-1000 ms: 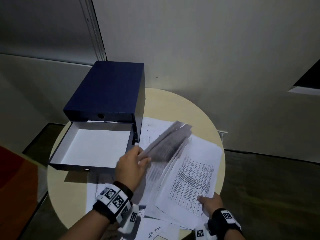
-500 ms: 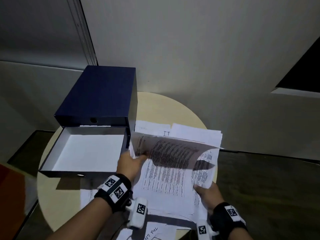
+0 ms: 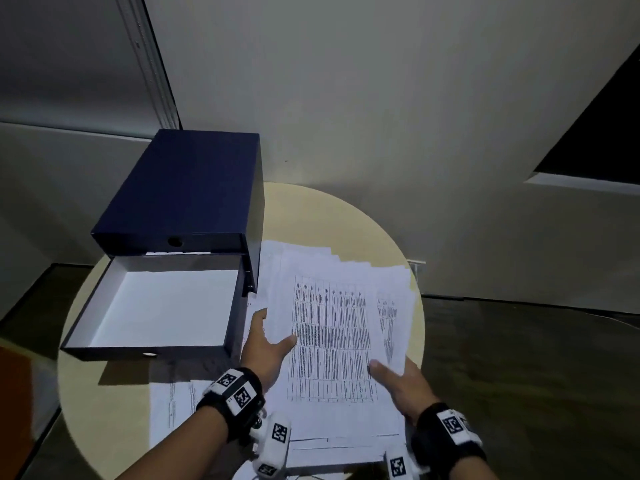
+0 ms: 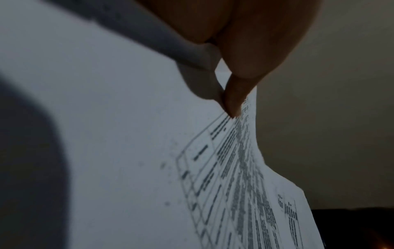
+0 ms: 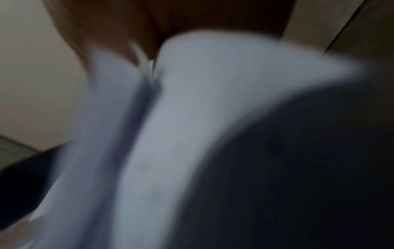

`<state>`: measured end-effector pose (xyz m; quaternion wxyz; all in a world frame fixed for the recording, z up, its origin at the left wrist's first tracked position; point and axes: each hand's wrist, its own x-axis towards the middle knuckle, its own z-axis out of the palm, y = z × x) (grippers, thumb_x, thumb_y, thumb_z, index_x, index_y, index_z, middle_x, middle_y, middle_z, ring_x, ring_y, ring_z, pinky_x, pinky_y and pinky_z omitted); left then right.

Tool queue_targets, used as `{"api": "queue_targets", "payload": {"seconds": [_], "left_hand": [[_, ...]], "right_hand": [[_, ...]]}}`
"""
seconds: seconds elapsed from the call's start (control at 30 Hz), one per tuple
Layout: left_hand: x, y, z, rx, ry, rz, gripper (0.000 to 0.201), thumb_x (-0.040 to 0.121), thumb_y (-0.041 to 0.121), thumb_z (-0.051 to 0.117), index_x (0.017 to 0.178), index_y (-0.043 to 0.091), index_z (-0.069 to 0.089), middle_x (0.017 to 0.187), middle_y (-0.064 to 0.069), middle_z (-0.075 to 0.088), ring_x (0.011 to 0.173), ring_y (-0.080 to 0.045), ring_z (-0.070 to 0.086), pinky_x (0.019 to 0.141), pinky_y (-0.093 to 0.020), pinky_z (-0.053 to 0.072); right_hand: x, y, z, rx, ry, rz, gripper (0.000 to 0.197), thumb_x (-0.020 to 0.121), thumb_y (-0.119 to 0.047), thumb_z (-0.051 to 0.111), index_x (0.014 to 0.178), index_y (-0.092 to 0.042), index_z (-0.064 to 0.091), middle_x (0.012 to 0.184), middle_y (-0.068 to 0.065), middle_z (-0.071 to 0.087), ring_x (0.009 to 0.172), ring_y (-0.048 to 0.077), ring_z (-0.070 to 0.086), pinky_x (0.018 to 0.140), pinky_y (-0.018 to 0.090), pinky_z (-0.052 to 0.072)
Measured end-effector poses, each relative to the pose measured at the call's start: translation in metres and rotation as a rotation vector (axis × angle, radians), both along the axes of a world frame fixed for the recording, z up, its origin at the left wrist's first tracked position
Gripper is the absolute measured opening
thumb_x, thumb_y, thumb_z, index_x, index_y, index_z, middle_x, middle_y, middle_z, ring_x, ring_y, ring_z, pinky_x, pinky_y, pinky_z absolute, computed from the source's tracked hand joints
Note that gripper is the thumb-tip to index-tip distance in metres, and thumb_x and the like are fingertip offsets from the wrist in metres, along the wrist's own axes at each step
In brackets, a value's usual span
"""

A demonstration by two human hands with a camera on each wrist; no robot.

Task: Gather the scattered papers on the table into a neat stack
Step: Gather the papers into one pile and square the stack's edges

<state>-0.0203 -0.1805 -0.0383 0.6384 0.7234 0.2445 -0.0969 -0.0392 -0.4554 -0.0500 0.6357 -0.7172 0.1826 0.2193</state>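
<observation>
We hold the papers (image 3: 332,334) from both sides — left hand (image 3: 265,351) and right hand (image 3: 403,384) each clamp an edge, thumbs on top — above the round table (image 3: 346,220), beside the open drawer (image 3: 156,306).

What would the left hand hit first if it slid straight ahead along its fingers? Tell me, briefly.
The left hand points away from the person, alongside the papers that it holds. Straight ahead, it would probably first meet the right front corner of the blue box, beside the open drawer; depth is uncertain.

Table (image 3: 363,216) bears papers (image 3: 332,327) (fanned), box (image 3: 187,188)
</observation>
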Motion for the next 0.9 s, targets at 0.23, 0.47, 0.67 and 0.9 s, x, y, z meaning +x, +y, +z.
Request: {"api": "queue_targets", "payload": {"seconds": [0.23, 0.47, 0.67, 0.9], "left_hand": [[-0.029, 0.037, -0.038, 0.000, 0.321, 0.096, 0.049, 0.080, 0.009, 0.079, 0.121, -0.008, 0.059, 0.102, -0.014, 0.069, 0.087, -0.029, 0.064, 0.083, -0.036, 0.051], [-0.047, 0.062, -0.072, 0.249, 0.444, 0.110, 0.045, 0.089, 0.029, 0.066, 0.125, 0.004, 0.054, 0.113, -0.015, 0.063, 0.093, -0.033, 0.057, 0.085, -0.034, 0.046], [-0.046, 0.060, -0.073, 0.293, 0.437, 0.034, 0.044, 0.094, 0.028, 0.059, 0.128, 0.004, 0.050, 0.113, -0.014, 0.059, 0.098, -0.033, 0.057, 0.085, -0.032, 0.044], [-0.043, 0.062, -0.068, 0.293, 0.486, 0.036, 0.052, 0.093, 0.027, 0.063, 0.134, -0.001, 0.047, 0.132, -0.021, 0.056, 0.101, -0.033, 0.054, 0.083, -0.029, 0.038]], "right_hand": [[-0.001, 0.025, -0.026, -0.258, 0.136, 0.304, 0.057, 0.088, -0.045, 0.063, 0.138, -0.022, 0.047, 0.104, -0.007, 0.059, 0.079, 0.011, 0.057, 0.062, 0.019, 0.050], [0.010, 0.010, -0.032, -0.597, 0.177, -0.127, 0.088, 0.083, -0.039, 0.072, 0.150, -0.010, 0.025, 0.153, 0.016, 0.029, 0.133, 0.040, 0.044, 0.103, 0.044, 0.043], [0.018, 0.006, -0.048, -0.612, 0.224, -0.206, 0.058, 0.078, -0.033, 0.079, 0.124, -0.004, 0.059, 0.117, 0.017, 0.068, 0.102, 0.036, 0.065, 0.088, 0.039, 0.055], [0.011, -0.020, -0.036, -0.635, 0.130, -0.330, 0.023, 0.095, -0.015, 0.057, 0.106, 0.001, 0.070, 0.084, 0.017, 0.066, 0.076, 0.034, 0.063, 0.074, 0.031, 0.050]]}}
